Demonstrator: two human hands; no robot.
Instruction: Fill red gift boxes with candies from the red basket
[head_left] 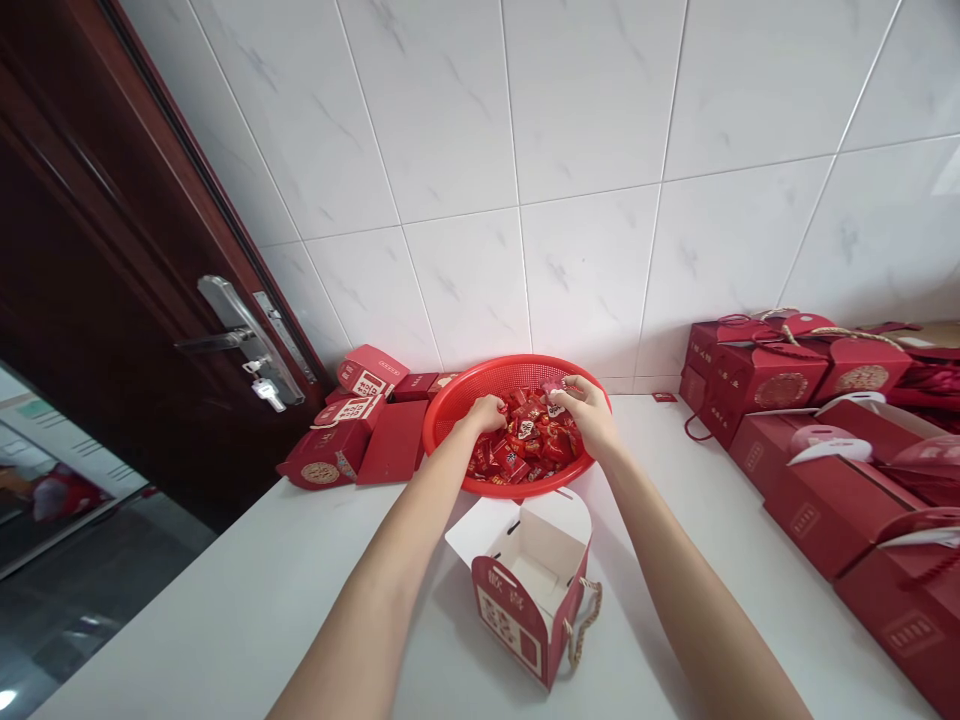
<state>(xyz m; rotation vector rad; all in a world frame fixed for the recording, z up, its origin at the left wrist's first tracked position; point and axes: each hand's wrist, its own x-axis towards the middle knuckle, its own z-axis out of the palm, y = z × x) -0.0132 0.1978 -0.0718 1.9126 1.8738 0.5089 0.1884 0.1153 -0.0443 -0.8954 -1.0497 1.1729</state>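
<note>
A red plastic basket (517, 366) stands against the tiled wall, with many red wrapped candies (526, 440) inside. Over its left part is my left hand (489, 413), fingers curled together at the candies; whatever they hold is too hidden to name. My right hand (587, 406) is at the basket's right side, its thumb and fingers pinching a pink and white wrapped candy (553, 392). Between my forearms, in front of the basket, an open red gift box (517, 620) with a rope handle shows a bare white interior.
Red gift boxes (322, 458) stand left of the basket. More red boxes (757, 375) line the right side of the white table (300, 590). A small red packet (664, 397) lies near the wall. At the left is a dark door (135, 210) with keys in its lock.
</note>
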